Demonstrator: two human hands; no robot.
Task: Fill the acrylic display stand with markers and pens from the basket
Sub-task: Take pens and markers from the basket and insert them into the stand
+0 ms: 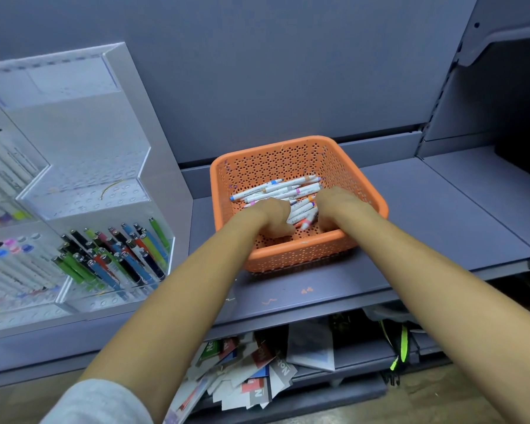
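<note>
Spanning the view, a grey shelf (426, 209) carries an acrylic display stand (83, 148) at left, cut off by the frame edge, its front tier holding slanted pens (117, 252). Right of it sits an orange basket (288, 254). Inside, the left hand (273, 217) and right hand (338, 206) curl down onto white markers (282, 188) lying between them. Their fingers are hidden underneath, so whether either hand grips a marker cannot be told.

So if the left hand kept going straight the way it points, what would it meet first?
Probably the pile of white markers in the orange basket; the left hand may already touch them.
</note>
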